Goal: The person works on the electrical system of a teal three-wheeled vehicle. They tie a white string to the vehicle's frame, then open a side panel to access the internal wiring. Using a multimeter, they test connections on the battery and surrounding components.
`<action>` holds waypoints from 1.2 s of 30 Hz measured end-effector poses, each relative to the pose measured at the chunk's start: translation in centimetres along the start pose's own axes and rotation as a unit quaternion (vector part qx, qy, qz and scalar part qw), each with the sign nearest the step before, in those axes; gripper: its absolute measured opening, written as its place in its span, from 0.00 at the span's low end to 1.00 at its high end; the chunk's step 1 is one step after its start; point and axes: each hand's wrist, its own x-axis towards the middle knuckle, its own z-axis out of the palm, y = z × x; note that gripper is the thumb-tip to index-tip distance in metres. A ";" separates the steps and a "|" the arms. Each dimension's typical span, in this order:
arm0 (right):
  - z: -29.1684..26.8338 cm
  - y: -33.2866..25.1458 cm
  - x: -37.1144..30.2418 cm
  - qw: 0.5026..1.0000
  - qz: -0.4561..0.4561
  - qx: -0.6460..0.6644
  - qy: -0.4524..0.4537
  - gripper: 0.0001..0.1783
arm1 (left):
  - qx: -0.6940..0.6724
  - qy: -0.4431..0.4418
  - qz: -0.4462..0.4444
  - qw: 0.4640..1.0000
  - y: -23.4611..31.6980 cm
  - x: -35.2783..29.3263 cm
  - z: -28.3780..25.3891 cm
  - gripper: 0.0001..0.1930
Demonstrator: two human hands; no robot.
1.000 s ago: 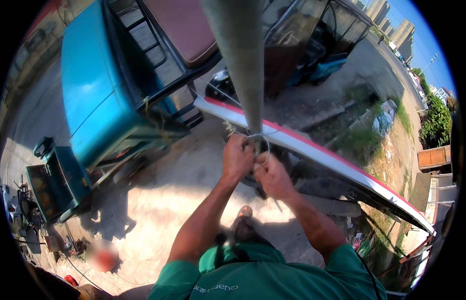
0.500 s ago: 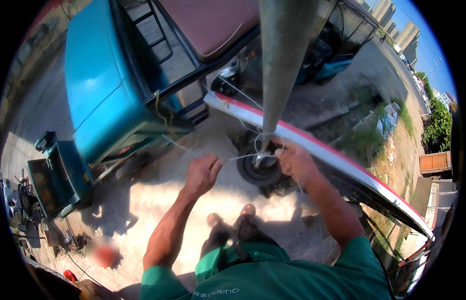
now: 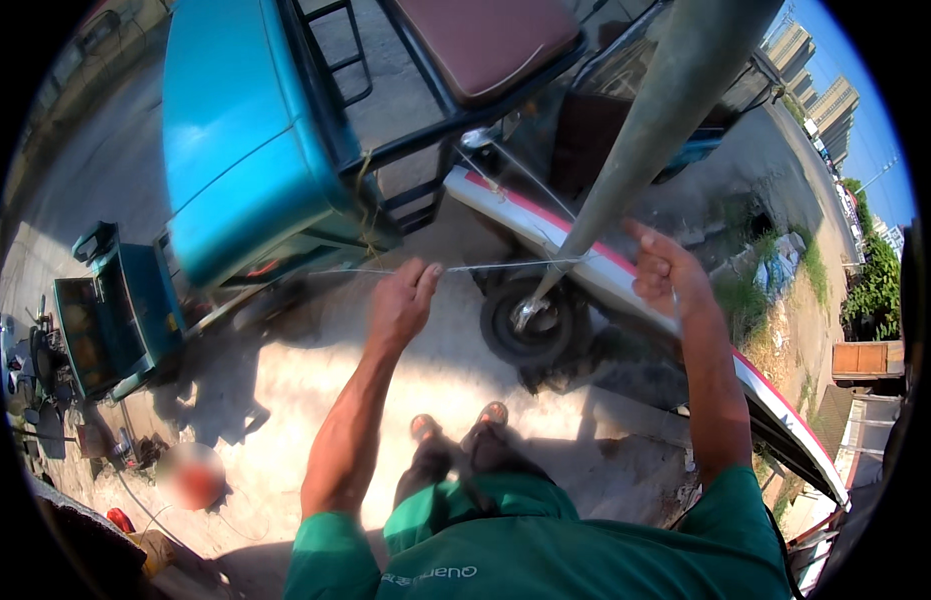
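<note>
My left hand (image 3: 403, 300) is closed on a thin pale wire (image 3: 495, 265). The wire stretches almost straight from that hand to a grey metal pole (image 3: 640, 130) and meets it near its lower end. My right hand (image 3: 670, 272) is right of the pole, index finger extended and the other fingers curled. A short pale strand shows below its curled fingers, so it seems to grip the wire's other end. Below the wire, the pole's foot stands by a small black wheel (image 3: 500, 325). Behind the pole slants a long white panel with a red edge (image 3: 525, 220).
A blue-green vehicle body (image 3: 235, 150) with a black frame and maroon seat (image 3: 485, 45) stands at the far left. Another open blue-green part (image 3: 115, 320) is at the left. A red round object (image 3: 195, 478), partly blurred, lies on the concrete. Weeds and rubble (image 3: 775, 260) are at the right.
My right hand has moved right and up, away from the pole. The loose wire loop by the pole is drawn in, and the wire looks straighter. The view has shifted.
</note>
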 end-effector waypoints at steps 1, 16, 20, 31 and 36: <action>-0.6 0.5 -0.3 1.000 0.014 -0.016 0.000 0.23 | -0.034 -0.011 -0.022 0.999 -0.3 -0.5 0.3 0.13; -1.9 4.9 -3.2 0.984 0.026 -0.134 -0.116 0.18 | -0.404 -0.063 -0.199 0.891 3.4 -7.0 2.3 0.21; -1.4 4.9 -3.8 0.977 0.073 -0.167 -0.107 0.17 | -0.481 -0.079 -0.244 0.839 5.9 -3.8 5.1 0.20; -0.5 5.2 -4.4 0.976 0.072 -0.195 -0.071 0.16 | -0.579 -0.032 -0.269 0.769 9.9 3.3 12.3 0.10; -1.2 4.4 -4.2 0.966 0.040 -0.238 -0.095 0.14 | -0.636 0.074 -0.285 0.713 8.0 5.7 13.5 0.08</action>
